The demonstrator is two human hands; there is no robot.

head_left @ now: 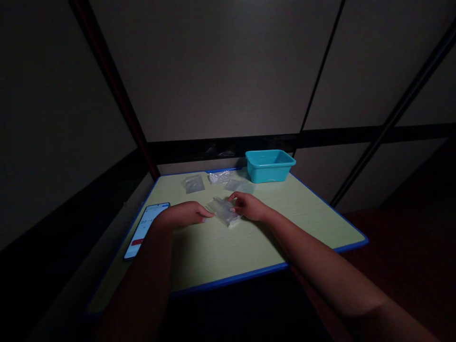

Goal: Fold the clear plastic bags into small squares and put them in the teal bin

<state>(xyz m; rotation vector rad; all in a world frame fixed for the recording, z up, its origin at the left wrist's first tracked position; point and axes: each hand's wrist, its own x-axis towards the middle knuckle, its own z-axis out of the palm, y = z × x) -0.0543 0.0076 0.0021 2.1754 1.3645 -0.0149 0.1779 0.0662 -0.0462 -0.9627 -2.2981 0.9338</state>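
A clear plastic bag [225,212], flat and somewhat creased, lies at the middle of the table. My right hand [248,207] is over its right side, with thumb and curled fingers closed on the plastic. From the left, my left hand [188,213] reaches in with fingers stretched toward the bag's left edge. Its fingertips are close to that edge; whether they touch it I cannot tell. Behind my hands lie another clear bag [194,184] at the left, a crumpled clear plastic packet [220,177], and a flat clear sheet or bag [239,186].
A turquoise plastic basket [270,174] stands at the table's back right. A phone [145,228] with a lit screen lies at the left, partly behind my left wrist. The pale table [313,216] has a blue edge, and panelled wall [221,71] rises behind it.
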